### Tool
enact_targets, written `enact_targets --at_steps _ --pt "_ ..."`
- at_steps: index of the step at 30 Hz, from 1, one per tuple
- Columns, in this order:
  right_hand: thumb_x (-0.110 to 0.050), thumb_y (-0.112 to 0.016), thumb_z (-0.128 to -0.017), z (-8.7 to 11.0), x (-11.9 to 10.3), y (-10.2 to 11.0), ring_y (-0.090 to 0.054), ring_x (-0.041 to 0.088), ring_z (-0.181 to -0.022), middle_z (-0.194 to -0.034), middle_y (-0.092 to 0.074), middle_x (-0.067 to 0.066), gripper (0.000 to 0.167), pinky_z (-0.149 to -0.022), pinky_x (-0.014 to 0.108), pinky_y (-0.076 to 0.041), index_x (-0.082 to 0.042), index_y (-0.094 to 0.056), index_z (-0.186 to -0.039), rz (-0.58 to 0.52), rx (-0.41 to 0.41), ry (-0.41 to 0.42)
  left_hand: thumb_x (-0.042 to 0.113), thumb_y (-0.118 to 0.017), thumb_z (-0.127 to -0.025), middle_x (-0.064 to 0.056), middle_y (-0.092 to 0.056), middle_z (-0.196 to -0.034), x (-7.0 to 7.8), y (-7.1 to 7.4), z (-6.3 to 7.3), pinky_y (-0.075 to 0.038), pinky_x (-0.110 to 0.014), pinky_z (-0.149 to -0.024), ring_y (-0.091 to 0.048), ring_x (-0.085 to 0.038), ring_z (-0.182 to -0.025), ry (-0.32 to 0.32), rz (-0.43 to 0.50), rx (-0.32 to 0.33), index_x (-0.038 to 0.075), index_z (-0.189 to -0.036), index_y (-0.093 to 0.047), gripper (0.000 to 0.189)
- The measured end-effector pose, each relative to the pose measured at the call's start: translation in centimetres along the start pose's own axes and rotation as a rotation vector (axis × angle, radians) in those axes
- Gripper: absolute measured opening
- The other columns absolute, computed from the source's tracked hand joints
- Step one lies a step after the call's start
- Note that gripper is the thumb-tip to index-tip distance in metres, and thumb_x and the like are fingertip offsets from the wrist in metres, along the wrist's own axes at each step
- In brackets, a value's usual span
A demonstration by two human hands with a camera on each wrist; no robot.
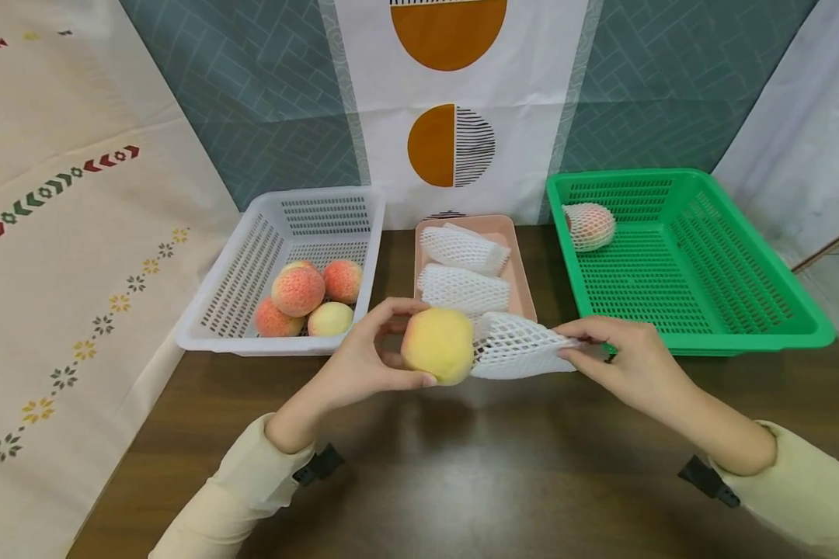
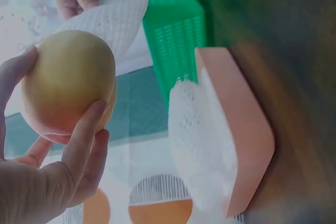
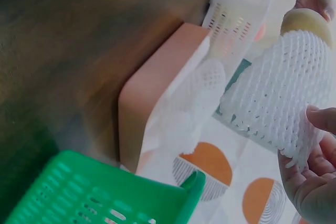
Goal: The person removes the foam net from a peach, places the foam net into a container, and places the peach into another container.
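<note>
Between the thumb and fingers of my left hand (image 1: pixel 374 353) is a yellow peach (image 1: pixel 439 345) with a reddish side, raised above the table. My right hand (image 1: pixel 625 357) pinches one end of a white foam net sleeve (image 1: pixel 524 346). The sleeve's other end is at the peach's right side; in the right wrist view the foam net (image 3: pixel 286 82) overlaps part of the peach (image 3: pixel 307 23). How far it goes round the fruit I cannot tell. Behind the hands, more foam net sleeves (image 1: pixel 464 289) lie in a pink tray (image 1: pixel 523 287).
A white basket (image 1: pixel 213 287) at the left holds several peaches (image 1: pixel 298 291). At the right stands a green basket (image 1: pixel 699 264) with one net-wrapped peach (image 1: pixel 590 227) in its far left corner. Patterned cloth (image 1: pixel 266 93) hangs behind. The brown table (image 1: pixel 461 481) lies under everything.
</note>
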State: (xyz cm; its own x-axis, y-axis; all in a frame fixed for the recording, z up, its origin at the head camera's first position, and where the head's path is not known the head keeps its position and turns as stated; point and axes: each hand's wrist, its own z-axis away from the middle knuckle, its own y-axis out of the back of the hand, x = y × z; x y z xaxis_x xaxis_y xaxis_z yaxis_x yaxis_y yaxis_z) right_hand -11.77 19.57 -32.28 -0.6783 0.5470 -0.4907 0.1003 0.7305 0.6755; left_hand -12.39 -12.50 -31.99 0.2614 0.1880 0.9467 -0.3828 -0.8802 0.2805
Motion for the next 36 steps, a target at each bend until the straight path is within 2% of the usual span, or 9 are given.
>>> enact_targets --at_steps 4,16,20,23,27,30,36 --pt "0.009 -0.081 -0.063 -0.6 0.0 0.5 -0.054 -0.005 -0.07 -0.08 -0.07 0.0 0.033 -0.061 0.007 -0.045 -0.007 -0.072 -0.09 0.034 0.037 0.014 -0.005 -0.083 -0.064 -0.005 -0.049 -0.131 0.7 1.0 0.0 -0.059 -0.034 -0.073 -0.057 -0.025 -0.106 -0.004 -0.02 0.045 0.011 -0.129 -0.048 0.075" --pt "0.009 -0.08 -0.064 -2.9 -0.1 1.2 -0.052 -0.008 -0.07 -0.081 -0.071 0.005 0.03 -0.062 0.005 -0.042 -0.003 -0.072 -0.09 0.087 0.063 0.042 -0.006 -0.083 -0.064 -0.006 -0.05 -0.126 2.6 3.6 0.6 -0.059 -0.035 -0.071 -0.053 -0.027 -0.102 0.018 -0.1 0.216 0.01 -0.131 -0.047 0.077" --pt "0.009 -0.079 -0.066 -3.9 0.1 1.1 -0.051 -0.009 -0.07 -0.081 -0.071 0.006 0.027 -0.062 0.005 -0.041 -0.002 -0.072 -0.09 0.096 0.074 0.046 -0.006 -0.082 -0.065 -0.006 -0.05 -0.125 2.8 5.0 0.6 -0.058 -0.031 -0.072 -0.054 -0.024 -0.1 0.029 -0.131 0.268 0.009 -0.132 -0.046 0.078" --pt "0.009 -0.079 -0.067 -4.7 0.4 0.9 -0.051 -0.01 -0.072 -0.081 -0.071 0.007 0.025 -0.063 0.004 -0.041 -0.002 -0.072 -0.09 0.101 0.095 0.053 -0.002 -0.083 -0.066 -0.006 -0.049 -0.125 2.9 6.2 0.6 -0.056 -0.025 -0.077 -0.053 -0.021 -0.103 0.047 -0.202 0.321 0.009 -0.133 -0.046 0.077" --pt "0.008 -0.077 -0.07 -5.6 0.7 0.6 -0.054 -0.004 -0.073 -0.083 -0.072 0.009 0.023 -0.065 0.003 -0.04 -0.001 -0.072 -0.091 0.113 0.107 0.049 0.006 -0.083 -0.069 -0.007 -0.048 -0.126 3.1 7.7 0.4 -0.05 -0.029 -0.084 -0.052 -0.021 -0.109 0.07 -0.292 0.391 0.012 -0.132 -0.047 0.073" --pt "0.007 -0.076 -0.072 -6.2 1.0 0.3 -0.057 0.002 -0.073 -0.084 -0.072 0.009 0.021 -0.066 0.002 -0.039 -0.001 -0.072 -0.091 0.121 0.108 0.044 0.01 -0.082 -0.071 -0.006 -0.048 -0.127 3.3 8.8 0.2 -0.048 -0.035 -0.084 -0.054 -0.023 -0.108 0.094 -0.308 0.436 0.015 -0.132 -0.048 0.07" --pt "0.005 -0.074 -0.076 -7.6 1.2 -0.2 -0.061 0.014 -0.073 -0.085 -0.072 0.01 0.018 -0.067 0.002 -0.038 -0.001 -0.072 -0.092 0.104 0.1 0.026 0.013 -0.082 -0.072 -0.004 -0.048 -0.127 3.4 10.9 0.1 -0.044 -0.035 -0.088 -0.054 -0.022 -0.106 0.114 -0.357 0.504 0.018 -0.133 -0.048 0.07"
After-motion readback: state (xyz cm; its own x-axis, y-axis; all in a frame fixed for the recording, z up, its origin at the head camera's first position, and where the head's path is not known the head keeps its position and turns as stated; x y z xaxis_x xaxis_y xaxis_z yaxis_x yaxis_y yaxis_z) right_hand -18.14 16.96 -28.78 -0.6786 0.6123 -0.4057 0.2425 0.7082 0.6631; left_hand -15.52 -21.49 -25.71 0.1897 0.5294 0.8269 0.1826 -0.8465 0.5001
